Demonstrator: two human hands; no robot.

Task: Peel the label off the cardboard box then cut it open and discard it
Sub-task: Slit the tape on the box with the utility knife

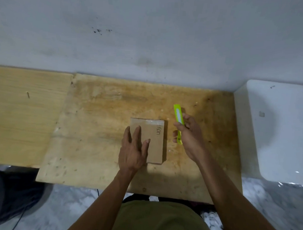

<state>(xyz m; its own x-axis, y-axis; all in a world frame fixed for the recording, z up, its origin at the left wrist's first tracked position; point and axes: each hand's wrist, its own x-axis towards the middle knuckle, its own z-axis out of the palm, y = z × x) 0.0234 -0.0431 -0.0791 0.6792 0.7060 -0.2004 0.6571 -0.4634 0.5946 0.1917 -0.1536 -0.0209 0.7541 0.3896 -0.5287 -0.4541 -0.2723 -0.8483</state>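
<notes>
The wooden board point(98, 130) is left bare to the left of the cardboard box point(154, 141) and behind it up to the wall point(150, 45), so open passage is offered there. The box's left half is covered by the left hand point(133, 149). Just right of the box, the narrow strip is taken up by the right hand point(189, 135) closed around a green cutter point(178, 116). Farther right, the way is bounded by a white basin point(277, 129)
</notes>
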